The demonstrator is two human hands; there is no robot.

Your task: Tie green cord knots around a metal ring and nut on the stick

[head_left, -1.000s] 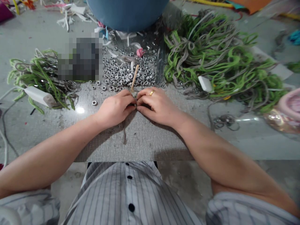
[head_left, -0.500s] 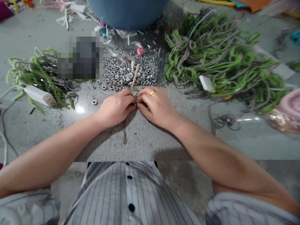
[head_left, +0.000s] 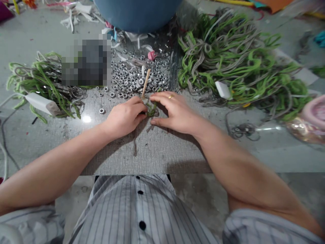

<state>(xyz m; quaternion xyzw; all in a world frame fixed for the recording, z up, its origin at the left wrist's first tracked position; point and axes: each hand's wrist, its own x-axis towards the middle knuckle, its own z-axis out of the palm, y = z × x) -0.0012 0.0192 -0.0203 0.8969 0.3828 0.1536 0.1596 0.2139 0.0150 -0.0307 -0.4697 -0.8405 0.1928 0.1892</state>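
A small green and grey cord lies in loops between my two hands near the middle of the table. My left hand is closed, its thumb and fingertips pinching the left end of that cord. With fingers and thumb apart, my right hand rests just to the right of the loops. A thin wooden stick points away from me just beyond my left fingertips. Many metal nuts lie in a spread behind my hands, and a single nut sits apart on the left.
A big heap of green and grey cords covers the right side. At the left lies a smaller cord bundle with a white plug adapter on it. A blue tub stands at the back, near paper scraps.
My right hand has opened and drawn slightly to the right, away from my left fingertips. The cord loops between the hands now show. My left hand stays in place.
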